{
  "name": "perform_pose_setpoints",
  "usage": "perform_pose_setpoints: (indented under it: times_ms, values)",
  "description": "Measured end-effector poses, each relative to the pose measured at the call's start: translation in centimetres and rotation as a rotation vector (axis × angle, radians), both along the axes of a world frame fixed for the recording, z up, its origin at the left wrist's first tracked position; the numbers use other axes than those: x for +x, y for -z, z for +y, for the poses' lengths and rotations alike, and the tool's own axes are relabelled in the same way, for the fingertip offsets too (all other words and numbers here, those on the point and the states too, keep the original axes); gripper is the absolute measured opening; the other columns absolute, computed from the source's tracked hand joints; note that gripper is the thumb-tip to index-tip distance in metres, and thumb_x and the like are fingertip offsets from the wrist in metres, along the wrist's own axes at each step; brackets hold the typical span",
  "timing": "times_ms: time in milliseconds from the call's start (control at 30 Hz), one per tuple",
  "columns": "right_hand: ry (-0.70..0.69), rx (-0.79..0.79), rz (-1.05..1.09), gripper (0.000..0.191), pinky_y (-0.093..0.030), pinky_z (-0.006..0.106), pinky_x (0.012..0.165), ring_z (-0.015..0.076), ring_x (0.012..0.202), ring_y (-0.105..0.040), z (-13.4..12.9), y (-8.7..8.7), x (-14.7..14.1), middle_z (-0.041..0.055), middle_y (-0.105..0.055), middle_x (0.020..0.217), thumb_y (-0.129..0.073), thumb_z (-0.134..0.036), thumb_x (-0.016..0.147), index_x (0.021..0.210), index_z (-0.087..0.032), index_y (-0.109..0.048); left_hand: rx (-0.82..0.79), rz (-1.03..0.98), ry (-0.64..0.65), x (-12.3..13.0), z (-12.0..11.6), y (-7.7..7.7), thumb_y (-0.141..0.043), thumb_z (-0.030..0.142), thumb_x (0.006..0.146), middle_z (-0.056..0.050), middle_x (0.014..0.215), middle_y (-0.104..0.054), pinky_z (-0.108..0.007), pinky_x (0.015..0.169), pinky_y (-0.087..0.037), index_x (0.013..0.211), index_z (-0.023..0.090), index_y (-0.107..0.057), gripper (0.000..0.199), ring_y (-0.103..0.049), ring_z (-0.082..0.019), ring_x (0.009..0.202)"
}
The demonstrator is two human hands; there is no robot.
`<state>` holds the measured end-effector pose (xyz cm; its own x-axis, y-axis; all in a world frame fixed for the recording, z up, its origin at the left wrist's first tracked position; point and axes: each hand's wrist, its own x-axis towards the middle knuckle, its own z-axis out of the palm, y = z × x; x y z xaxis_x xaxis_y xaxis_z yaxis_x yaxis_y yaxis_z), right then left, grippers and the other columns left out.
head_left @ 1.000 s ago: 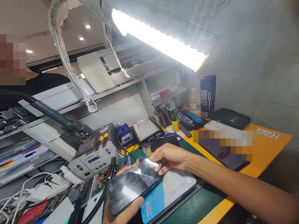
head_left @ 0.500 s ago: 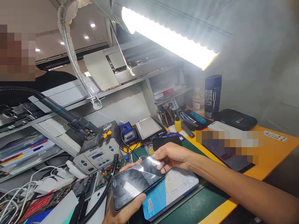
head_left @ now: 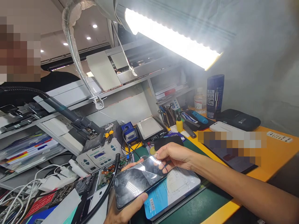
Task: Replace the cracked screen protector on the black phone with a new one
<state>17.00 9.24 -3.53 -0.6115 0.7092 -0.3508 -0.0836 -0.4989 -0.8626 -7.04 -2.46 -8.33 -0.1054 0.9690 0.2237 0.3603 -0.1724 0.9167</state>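
A black smartphone [head_left: 137,183] with a smudged, glossy screen is tilted above the bench, reflecting the lamp. My left hand [head_left: 130,210] grips it from below, thumb along the near edge and fingertips showing past the far edge. At the phone's right end, my right hand [head_left: 169,157] has thumb and fingers pinched together. A thin dark line curves by those fingers; whether it is a film edge or a wire I cannot tell. Under the phone's right side lies a blue and white box [head_left: 174,193].
A green mat [head_left: 193,203] covers part of the yellow bench. To the left stand a grey soldering station [head_left: 100,155] with a black hose [head_left: 109,189] and tangled white cables [head_left: 25,193]. A yellow bottle [head_left: 179,125] stands behind. A bright lamp [head_left: 170,39] hangs overhead. Another person is at far left.
The whole view has shifted slightly, so everything sits a little further right. Both hands keep their places on the phone, with no clear change in grip.
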Motion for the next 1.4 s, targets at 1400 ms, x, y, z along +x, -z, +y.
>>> perform_pose_setpoints:
  times_ms: [1400]
  values:
    - [0.037,-0.007,-0.019,0.011,-0.060,0.026,0.050,0.0133,0.058,-0.063,-0.4,-0.7,0.0,0.0078,-0.068,0.075,-0.058,-0.007,0.089,0.086,-0.007,-0.069,0.047,0.038,0.084,-2.5,-1.2,2.8,-0.084,0.059,0.067,-0.007,0.138,-0.065,-0.057,0.112,-0.046,0.101,0.031,-0.076,0.044,-0.049,-0.042,0.140]
